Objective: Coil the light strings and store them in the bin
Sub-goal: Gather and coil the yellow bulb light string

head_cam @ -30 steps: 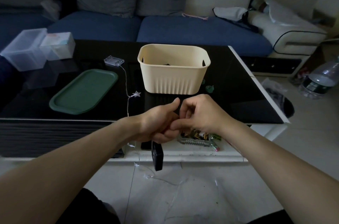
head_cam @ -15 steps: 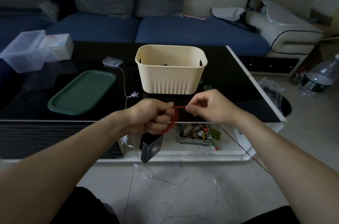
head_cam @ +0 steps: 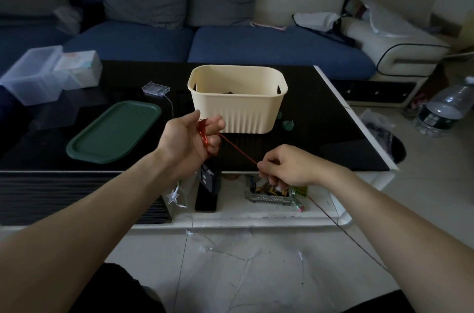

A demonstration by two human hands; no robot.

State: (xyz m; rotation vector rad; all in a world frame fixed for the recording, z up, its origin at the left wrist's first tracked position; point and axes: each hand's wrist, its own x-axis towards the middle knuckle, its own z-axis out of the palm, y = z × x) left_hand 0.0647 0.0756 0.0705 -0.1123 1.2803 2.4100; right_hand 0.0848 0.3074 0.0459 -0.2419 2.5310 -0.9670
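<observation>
While the left hand (head_cam: pixel 191 137) is gripping red loops of the light string (head_cam: pixel 238 149) just in front of the cream bin (head_cam: pixel 237 107) (standing on the black bench (head_cam: pixel 320 133)), the right hand (head_cam: pixel 287 165) is pinching the same strand, nearer the viewer than the bin.

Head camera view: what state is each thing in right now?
Left hand: grips the red coil.
Right hand: pinches the strand.
Red light string: partly coiled, taut between hands.
Cream bin: upright, open.
Green lid: flat on the table.
Star light string: uncoiled, hanging off the table.
</observation>
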